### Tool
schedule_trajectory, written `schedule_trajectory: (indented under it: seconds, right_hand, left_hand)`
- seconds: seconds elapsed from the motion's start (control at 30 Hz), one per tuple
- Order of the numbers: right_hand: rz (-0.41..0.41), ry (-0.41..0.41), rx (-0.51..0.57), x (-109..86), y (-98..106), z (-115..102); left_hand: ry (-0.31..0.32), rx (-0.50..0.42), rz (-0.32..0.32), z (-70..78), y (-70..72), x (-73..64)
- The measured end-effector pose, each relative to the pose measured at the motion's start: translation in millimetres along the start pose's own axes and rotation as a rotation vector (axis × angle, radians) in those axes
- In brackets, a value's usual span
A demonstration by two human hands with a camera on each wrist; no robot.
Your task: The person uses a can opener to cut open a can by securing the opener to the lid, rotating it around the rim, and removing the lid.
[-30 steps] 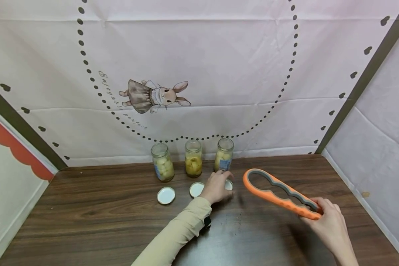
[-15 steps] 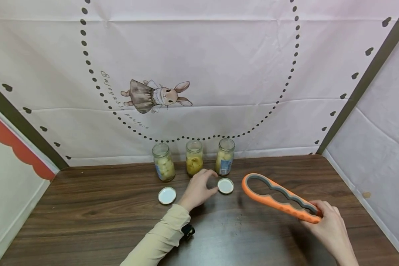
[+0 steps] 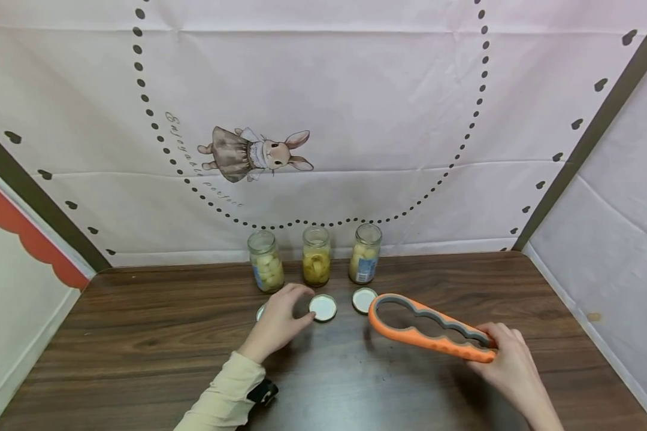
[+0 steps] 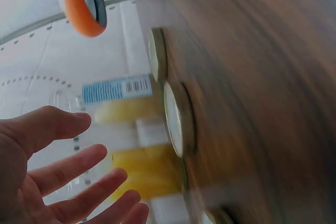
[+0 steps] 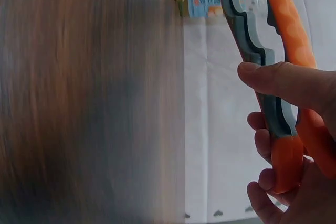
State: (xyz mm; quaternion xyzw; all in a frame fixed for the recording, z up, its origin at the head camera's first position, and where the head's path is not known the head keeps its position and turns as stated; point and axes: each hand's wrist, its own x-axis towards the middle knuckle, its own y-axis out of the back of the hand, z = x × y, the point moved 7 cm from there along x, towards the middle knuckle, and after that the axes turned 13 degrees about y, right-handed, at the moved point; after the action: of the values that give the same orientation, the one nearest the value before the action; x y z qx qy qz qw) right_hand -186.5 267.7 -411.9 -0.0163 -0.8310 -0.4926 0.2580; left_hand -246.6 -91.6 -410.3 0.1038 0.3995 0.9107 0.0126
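My left hand hovers over the table with its fingers spread and bent a little, holding nothing. It partly covers the left jar lid. Just right of its fingertips lies the middle lid, white inside up; the right lid lies beyond it. Behind them stand three lidless glass jars: the left jar and right jar hold pale pieces, the middle jar yellow ones. My right hand grips the narrow end of an orange and grey jar opener, held above the table.
The jars stand at the back edge of the dark wooden table, close to a white cloth backdrop with a printed rabbit. Cloth-covered side walls border the table. A black band is on my left wrist.
My left hand has moved left from the right lid, past the middle lid, to the left lid. The right hand has brought the jar opener slightly left; its looped end now overlaps the right lid's edge.
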Motion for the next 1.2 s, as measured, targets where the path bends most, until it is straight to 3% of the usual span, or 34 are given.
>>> schedule_trajectory:
  seconds: [0.2, 0.4, 0.57, 0.97, 1.2]
  right_hand:
    - [-0.035, 0.04, 0.015, 5.3, -15, -14]
    - [-0.115, 0.055, 0.041, 7.6, -30, -26]
    - [-0.135, 0.095, 0.026, 11.2, -39, -38]
    - [-0.256, 0.15, 0.035, 21.0, -68, -69]
    - [-0.371, 0.264, 0.071, 30.6, -80, -83]
  left_hand:
    - [0.062, 0.023, 0.006, -18.1, 16.1, -13.1]
    - [0.071, 0.045, 0.045, -27.9, 26.5, -21.5]
    - [0.091, 0.036, 0.071, -36.6, 32.0, -31.9]
    - [0.127, 0.056, 0.066, -53.6, 37.1, -47.5]
    - [0.135, 0.059, 0.057, -57.1, 36.5, -52.1]
